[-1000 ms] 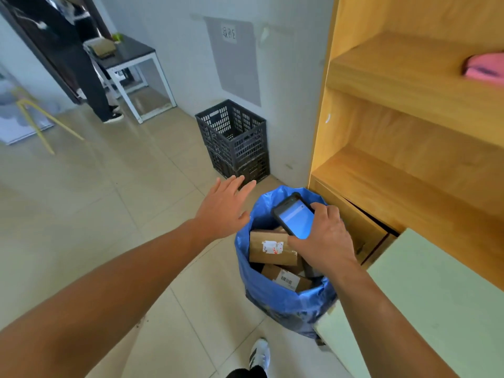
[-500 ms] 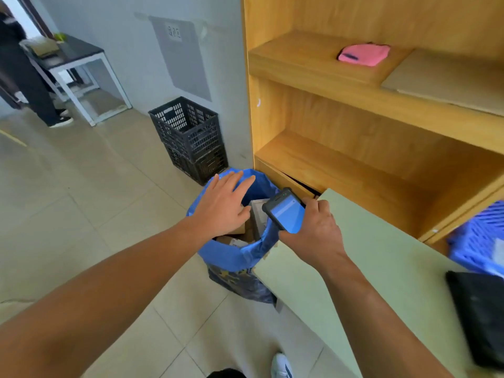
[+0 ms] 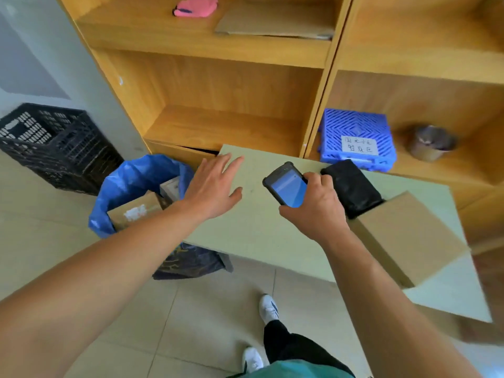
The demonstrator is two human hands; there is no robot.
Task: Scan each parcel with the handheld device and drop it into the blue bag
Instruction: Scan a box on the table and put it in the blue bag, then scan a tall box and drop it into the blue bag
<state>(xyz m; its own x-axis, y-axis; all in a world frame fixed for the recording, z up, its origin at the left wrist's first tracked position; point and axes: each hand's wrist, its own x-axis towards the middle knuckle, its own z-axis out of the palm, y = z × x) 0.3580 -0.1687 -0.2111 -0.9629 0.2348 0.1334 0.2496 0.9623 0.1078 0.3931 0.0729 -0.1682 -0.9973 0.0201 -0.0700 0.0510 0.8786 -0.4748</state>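
My right hand point(image 3: 313, 208) grips the handheld scanner point(image 3: 286, 185), its blue screen lit, above the pale green table point(image 3: 259, 230). Just right of it a black soft parcel point(image 3: 351, 186) lies on the table, and a brown cardboard box point(image 3: 409, 236) sits in front of that near the table's right end. My left hand point(image 3: 212, 186) hovers with fingers spread over the table's left end and holds nothing. The blue bag point(image 3: 128, 181) stands on the floor left of the table with brown boxes point(image 3: 136, 211) inside.
A wooden shelf unit point(image 3: 218, 126) backs the table; it holds a blue plastic basket point(image 3: 357, 137) with a handwritten label, a grey cup point(image 3: 431, 143), a pink item point(image 3: 196, 6) and flat cardboard point(image 3: 272, 23). A black crate point(image 3: 54, 143) stands by the wall at left.
My view has swung right from the bag to the table. Both hands moved right with it, the left from over the bag to over the table, the right carrying the scanner toward the black parcel.
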